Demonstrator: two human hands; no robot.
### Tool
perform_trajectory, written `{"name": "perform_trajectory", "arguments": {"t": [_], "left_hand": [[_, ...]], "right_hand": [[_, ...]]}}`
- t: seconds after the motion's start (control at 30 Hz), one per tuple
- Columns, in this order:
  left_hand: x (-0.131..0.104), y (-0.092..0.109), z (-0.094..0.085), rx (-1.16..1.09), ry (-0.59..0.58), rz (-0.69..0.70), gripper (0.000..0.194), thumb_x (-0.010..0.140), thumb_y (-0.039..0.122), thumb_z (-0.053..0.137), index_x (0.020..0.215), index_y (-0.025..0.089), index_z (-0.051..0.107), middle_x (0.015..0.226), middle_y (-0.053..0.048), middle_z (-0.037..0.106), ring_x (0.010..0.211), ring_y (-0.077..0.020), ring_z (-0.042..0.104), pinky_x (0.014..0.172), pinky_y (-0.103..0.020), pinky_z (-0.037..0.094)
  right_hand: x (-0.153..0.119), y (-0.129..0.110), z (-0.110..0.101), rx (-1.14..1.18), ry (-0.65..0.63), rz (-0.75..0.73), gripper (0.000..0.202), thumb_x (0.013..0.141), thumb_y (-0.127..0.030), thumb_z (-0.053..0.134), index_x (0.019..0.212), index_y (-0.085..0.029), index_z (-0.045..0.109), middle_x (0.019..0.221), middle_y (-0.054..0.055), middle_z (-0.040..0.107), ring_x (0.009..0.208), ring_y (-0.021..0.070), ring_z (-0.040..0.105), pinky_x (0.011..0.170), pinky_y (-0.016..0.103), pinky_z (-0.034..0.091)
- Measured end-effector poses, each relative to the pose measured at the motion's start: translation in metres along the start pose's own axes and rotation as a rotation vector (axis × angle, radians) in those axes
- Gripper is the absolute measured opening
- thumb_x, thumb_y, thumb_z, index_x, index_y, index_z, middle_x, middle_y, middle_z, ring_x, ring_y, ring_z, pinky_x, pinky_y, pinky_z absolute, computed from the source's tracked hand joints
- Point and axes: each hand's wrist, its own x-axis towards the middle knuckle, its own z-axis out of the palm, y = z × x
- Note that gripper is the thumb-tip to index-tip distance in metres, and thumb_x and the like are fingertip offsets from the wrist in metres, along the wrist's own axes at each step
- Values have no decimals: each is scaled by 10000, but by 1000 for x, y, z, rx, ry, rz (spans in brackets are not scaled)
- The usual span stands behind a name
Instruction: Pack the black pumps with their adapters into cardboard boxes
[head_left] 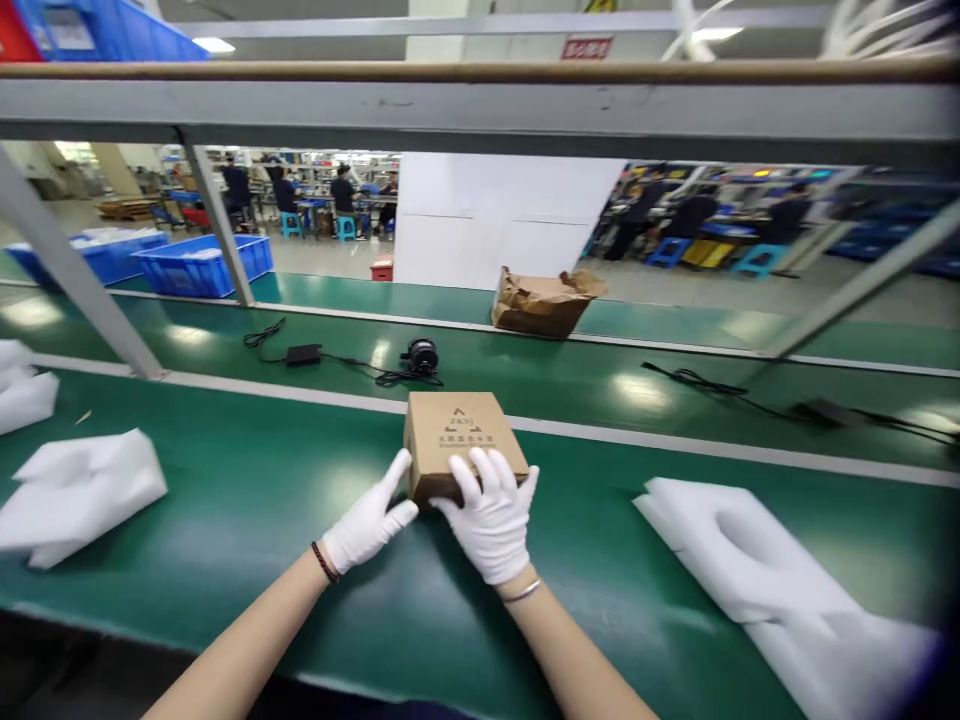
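Observation:
A closed brown cardboard box (454,415) with dark printing on its lid sits on the green work surface (315,450) in front of me. My right hand (491,515), in a white glove, lies across the box's front top edge. Its fingers rest on the lid and front, with the thumb low at the front face. Beside the box's left front corner is my left hand (371,520), also gloved, with thumb and fingers apart. Its fingertips reach the box's left side; whether they press on it is unclear. Part of the front face is hidden behind my right hand.
White foam pieces lie left (90,490) and right (757,560). Beyond the box are a small black motor-like device (421,357), a black power adapter (303,355), cables and a torn paper-lined carton (544,303). Blue bins (206,268) stand back left. A shelf beam (480,105) crosses overhead.

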Motion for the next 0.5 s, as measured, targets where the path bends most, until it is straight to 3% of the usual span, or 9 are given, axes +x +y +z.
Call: {"name": "perform_trajectory", "arguments": {"t": [0.1,0.2,0.27,0.33,0.4,0.47,0.5], "left_hand": [[22,-7,25,426,-259,88,604,912,534,535,1436,234,505,1532,-156,415,1446,-384,331,1186,-632,212],[29,-16,36,661,-280,163,557,937,533,482,1420,260,531,1538,-140,411,1441,-397,334,1172,-642,222],[31,-24,35,728,-288,191,566,947,544,442,1433,264,516,1541,-125,410,1435,-380,351,1166,-614,260],[33,-33,31,796,-286,208,578,952,551,408,1432,250,520,1540,-122,417,1436,-374,350,1165,-595,262],[37,-42,27,867,-274,222,602,949,545,378,1426,210,529,1528,-145,431,1428,-385,352,1155,-586,265],[42,-49,24,929,-264,249,640,941,535,329,1426,165,525,1517,-175,434,1416,-401,352,1133,-588,279],[44,-53,24,951,-263,267,661,937,529,295,1428,146,517,1514,-186,429,1411,-406,348,1122,-590,286]], "right_hand": [[38,72,1,-145,-22,162,615,741,-382,812,1296,-273,568,1393,151,529,1340,430,388,1079,800,14],[104,128,-12,-211,-138,289,569,792,-302,775,1304,-162,568,1422,208,511,1387,428,339,1071,790,80],[146,147,-27,-191,-184,419,423,880,-215,667,1276,-99,575,1448,230,486,1403,386,339,1081,745,131],[174,148,-43,-234,-172,510,315,956,-195,549,1228,-37,578,1411,255,512,1389,345,375,1080,700,200],[180,133,-61,-278,-158,574,350,948,-269,572,1197,-24,582,1440,243,485,1394,333,371,1106,641,245],[158,109,-88,-297,-146,512,471,917,-342,622,1316,-110,525,1544,119,393,1460,301,267,1165,548,222],[135,95,-107,-282,-95,389,486,944,-366,574,1368,-141,492,1571,81,352,1487,321,193,1181,565,174]]}}
